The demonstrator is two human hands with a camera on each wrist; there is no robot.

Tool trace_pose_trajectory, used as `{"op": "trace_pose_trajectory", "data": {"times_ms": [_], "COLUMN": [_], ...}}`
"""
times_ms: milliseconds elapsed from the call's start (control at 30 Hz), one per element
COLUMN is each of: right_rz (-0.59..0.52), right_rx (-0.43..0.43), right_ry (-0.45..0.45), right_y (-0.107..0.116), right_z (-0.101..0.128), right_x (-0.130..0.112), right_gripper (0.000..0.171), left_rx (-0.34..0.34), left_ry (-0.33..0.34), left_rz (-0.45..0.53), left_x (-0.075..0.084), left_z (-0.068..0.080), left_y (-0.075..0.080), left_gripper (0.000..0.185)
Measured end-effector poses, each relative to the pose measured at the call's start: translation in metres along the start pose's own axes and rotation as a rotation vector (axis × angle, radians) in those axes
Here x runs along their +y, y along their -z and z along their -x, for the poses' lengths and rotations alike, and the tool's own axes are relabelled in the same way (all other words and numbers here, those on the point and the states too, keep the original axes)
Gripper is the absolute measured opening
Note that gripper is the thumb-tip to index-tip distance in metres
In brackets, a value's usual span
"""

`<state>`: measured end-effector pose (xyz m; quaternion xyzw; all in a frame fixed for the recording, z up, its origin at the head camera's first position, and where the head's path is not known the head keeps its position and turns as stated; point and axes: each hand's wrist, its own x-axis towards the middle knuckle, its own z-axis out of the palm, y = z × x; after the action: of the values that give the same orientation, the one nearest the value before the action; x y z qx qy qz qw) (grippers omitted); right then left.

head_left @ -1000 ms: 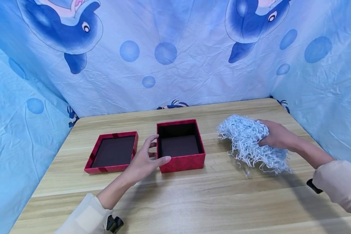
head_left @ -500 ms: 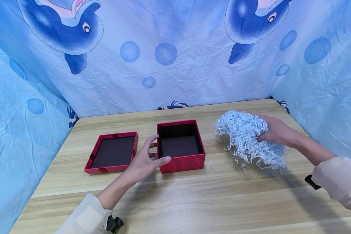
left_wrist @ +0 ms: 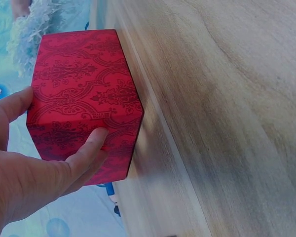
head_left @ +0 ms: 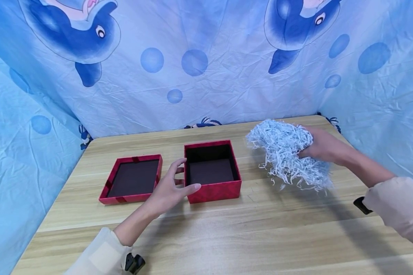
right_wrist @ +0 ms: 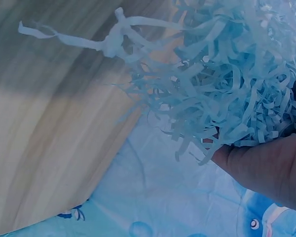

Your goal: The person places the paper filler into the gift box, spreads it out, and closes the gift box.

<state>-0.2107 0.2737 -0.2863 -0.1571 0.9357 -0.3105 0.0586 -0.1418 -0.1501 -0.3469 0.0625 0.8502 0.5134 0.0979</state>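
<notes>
A red patterned gift box [head_left: 214, 191] with a dark inside stands uncovered in the middle of the wooden table. My left hand [head_left: 168, 191] holds it at the near left corner, fingers against the left side and thumb at the front rim. The left wrist view shows that hand [left_wrist: 49, 173] on the red box [left_wrist: 84, 79]. To the right, my right hand [head_left: 325, 145] grips a big loose bunch of pale blue shredded paper [head_left: 282, 149], raised over the table. Loose strands dangle from the shredded paper [right_wrist: 227, 79] in the right wrist view; the thumb shows below it, other fingers mostly hidden.
The box's red lid [head_left: 134, 177] lies inside-up on the table [head_left: 227, 236], left of the box and behind the left forearm. Blue curtains [head_left: 199, 95] printed with dolphins enclose the table at the back and sides.
The right hand has lifted the shredded paper and carried it slightly left and away from me. The left hand, the box and the lid have stayed in place.
</notes>
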Motion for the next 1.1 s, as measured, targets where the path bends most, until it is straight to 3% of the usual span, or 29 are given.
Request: {"op": "trace_pose_trajectory", "data": {"times_ms": [500,1100], "right_rz": [-0.049,-0.062], "right_rx": [0.014,-0.031], "right_ry": [0.067,0.138], "right_y": [-0.004,-0.017], "right_z": [-0.015,-0.034], "right_x": [-0.036,-0.076], "right_gripper": [0.083,0.080], "left_rx": [0.005,-0.002], "left_ry": [0.006,0.008], "left_rz": [-0.006,0.002], "left_x": [0.000,0.001], "left_z": [-0.001,-0.002], "left_y": [0.000,0.000], "left_gripper": [0.089,0.087]}}
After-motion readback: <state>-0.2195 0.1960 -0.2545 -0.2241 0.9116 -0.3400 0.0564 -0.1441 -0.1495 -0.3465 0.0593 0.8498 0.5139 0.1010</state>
